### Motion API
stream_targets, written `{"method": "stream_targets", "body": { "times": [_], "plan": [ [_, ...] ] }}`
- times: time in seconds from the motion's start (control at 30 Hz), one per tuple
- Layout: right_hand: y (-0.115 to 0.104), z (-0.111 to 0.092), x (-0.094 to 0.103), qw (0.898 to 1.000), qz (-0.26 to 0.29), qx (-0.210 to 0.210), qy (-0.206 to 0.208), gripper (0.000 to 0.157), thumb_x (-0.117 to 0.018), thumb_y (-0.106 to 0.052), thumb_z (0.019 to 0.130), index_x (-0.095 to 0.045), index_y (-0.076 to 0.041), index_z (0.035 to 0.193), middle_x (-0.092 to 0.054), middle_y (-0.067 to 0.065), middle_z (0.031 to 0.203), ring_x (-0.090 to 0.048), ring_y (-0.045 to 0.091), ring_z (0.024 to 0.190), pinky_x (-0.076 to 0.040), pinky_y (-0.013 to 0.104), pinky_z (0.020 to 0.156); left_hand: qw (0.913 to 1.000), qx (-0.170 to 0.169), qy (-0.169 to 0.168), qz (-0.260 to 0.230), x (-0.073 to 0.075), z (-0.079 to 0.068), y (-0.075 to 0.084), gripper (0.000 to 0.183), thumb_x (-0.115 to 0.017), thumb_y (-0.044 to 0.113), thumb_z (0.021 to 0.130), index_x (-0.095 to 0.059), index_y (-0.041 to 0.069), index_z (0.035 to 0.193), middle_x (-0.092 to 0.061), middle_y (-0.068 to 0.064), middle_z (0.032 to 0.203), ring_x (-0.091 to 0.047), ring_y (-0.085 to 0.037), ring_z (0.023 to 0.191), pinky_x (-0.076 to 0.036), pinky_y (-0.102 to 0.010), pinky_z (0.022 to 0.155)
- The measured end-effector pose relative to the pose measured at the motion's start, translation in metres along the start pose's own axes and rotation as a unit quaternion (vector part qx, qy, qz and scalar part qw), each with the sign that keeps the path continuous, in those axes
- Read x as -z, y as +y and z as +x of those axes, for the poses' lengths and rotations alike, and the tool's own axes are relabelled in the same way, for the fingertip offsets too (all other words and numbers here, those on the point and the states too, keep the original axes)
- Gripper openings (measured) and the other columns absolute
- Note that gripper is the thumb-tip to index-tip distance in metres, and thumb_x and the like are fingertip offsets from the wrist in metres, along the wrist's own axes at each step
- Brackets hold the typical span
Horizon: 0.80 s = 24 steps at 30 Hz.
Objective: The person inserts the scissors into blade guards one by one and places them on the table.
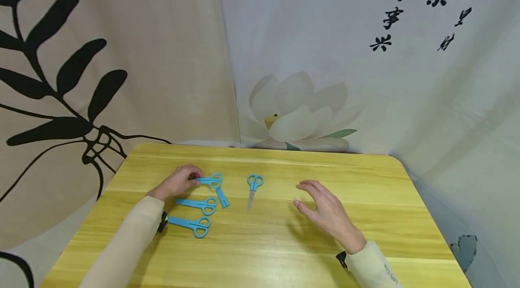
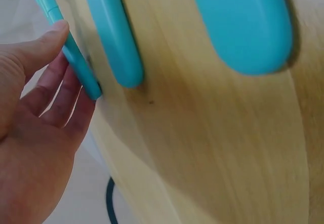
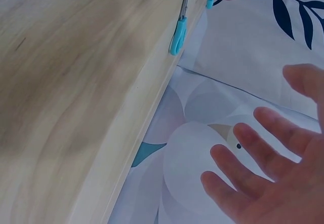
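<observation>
Gripped at its blade end by the left hand (image 1: pixel 178 181), the topmost pair of scissors (image 1: pixel 211 182) is seen from the head view at the table's (image 1: pixel 284 243) left, above two sheathed pairs (image 1: pixel 199 205) (image 1: pixel 191 225). A loose sheath (image 1: pixel 222 197) lies beside it, and an unsheathed pair (image 1: pixel 253 188) is seen alone at mid-table. The right hand (image 1: pixel 329 216) is held open, fingers spread, above the wood.

From the left wrist, that hand's thumb and fingers (image 2: pixel 50 89) are seen pinching the blue sheath (image 2: pixel 76 64).

From the right wrist, relaxed fingers (image 3: pixel 273 133) are seen holding nothing.

The capped blue scissors (image 1: pixel 209 182) lie flat at the back left of the wooden table, blade end pinched in the left hand (image 1: pixel 178 181), handle rings pointing right. A loose blue blade cap (image 1: pixel 222 197) lies just beside the rings, angled toward the near edge.
</observation>
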State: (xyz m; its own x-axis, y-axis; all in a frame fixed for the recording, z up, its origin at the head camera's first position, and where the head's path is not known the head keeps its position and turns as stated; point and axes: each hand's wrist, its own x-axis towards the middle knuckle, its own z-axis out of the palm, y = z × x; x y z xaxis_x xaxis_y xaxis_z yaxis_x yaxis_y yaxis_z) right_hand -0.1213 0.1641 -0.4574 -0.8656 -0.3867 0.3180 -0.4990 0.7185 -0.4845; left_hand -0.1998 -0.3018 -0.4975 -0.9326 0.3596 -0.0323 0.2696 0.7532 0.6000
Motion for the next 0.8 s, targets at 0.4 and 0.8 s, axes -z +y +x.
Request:
{"method": "stream_targets", "body": {
  "times": [0.4,0.8],
  "plan": [
    [-0.002,0.001,0.000,1.000,-0.002,-0.006,-0.007,0.043,-0.075,-0.036,0.096,-0.069,-0.011,0.130,-0.063,0.005,0.137,-0.061,0.029,0.125,-0.053,0.051,0.098,0.9992,0.029,0.007,-0.028,0.000,0.004,-0.012,0.010,-0.071,-0.001,0.096,-0.072,0.004,0.105,-0.068,-0.008,0.104,-0.061,-0.023,0.095,-0.054,-0.042,0.084],
    [-0.004,0.004,0.000,1.000,-0.007,-0.004,-0.013,0.043,-0.075,-0.035,0.096,-0.068,-0.010,0.130,-0.064,0.006,0.136,-0.062,0.029,0.124,-0.054,0.051,0.097,0.9959,0.062,0.009,-0.065,-0.004,0.006,-0.021,0.013,-0.072,0.002,0.096,-0.075,0.006,0.108,-0.069,-0.008,0.110,-0.062,-0.025,0.101,-0.054,-0.045,0.090]
  ]
}}
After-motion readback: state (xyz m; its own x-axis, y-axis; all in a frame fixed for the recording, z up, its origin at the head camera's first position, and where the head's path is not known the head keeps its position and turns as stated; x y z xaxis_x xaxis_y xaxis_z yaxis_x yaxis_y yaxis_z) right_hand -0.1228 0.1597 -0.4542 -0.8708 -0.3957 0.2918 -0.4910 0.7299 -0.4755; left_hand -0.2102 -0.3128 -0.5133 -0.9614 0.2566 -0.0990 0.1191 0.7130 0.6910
